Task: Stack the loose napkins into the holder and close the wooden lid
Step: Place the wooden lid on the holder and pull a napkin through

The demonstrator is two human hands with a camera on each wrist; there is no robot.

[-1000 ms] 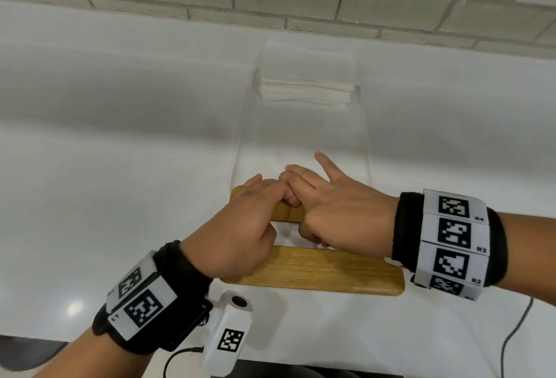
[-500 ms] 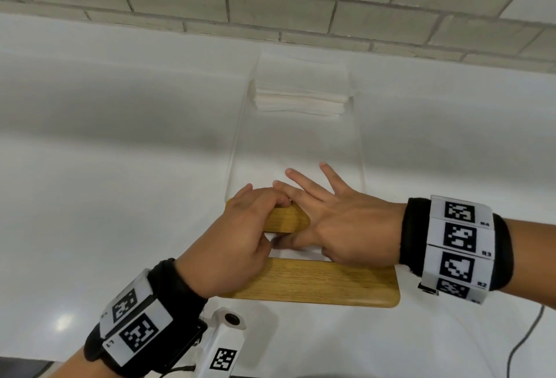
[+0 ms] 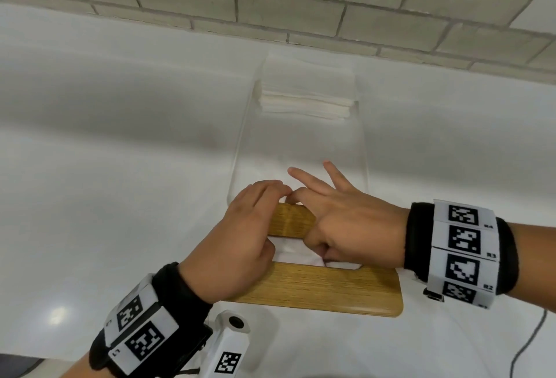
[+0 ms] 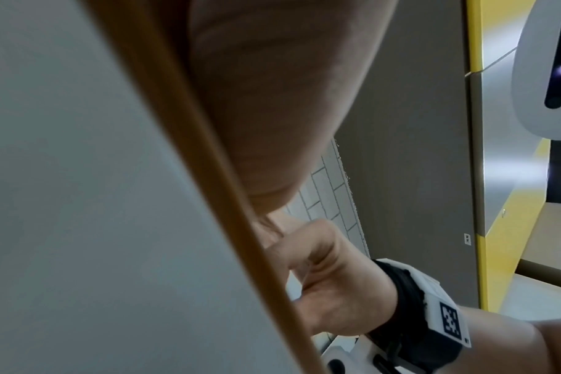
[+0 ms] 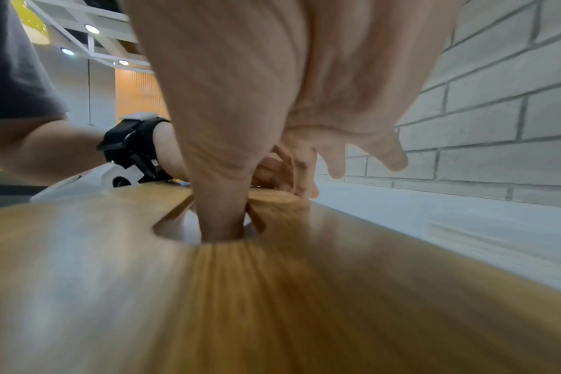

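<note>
Wooden lid (image 3: pixel 319 290) sits on top of the clear holder (image 3: pixel 301 149), at the near edge of the white counter (image 3: pixel 105 182). Lid has a long slot through the middle; white napkin (image 3: pixel 293 254) shows in the slot. Stack of napkins (image 3: pixel 305 97) is visible through the holder's clear wall, at its bottom.

Left hand (image 3: pixel 240 242) lies over the lid's left end, fingers curved across the far strip of wood, thumb at the slot edge; looks like a grip on the lid, though the contact is mostly hidden. Left wrist view shows only the lid's edge (image 4: pixel 208 202) and blurred palm.

Right hand (image 3: pixel 346 227) rests on the lid's right-centre part. Thumb (image 5: pixel 221 217) goes down into the slot, index curled beside it, pinching the napkin there. Other fingers (image 3: pixel 334 176) stick out straight past the far edge, above the holder.

Brick wall (image 3: pixel 301 1) runs behind the counter. Cable (image 3: pixel 529 344) runs at the lower right.
</note>
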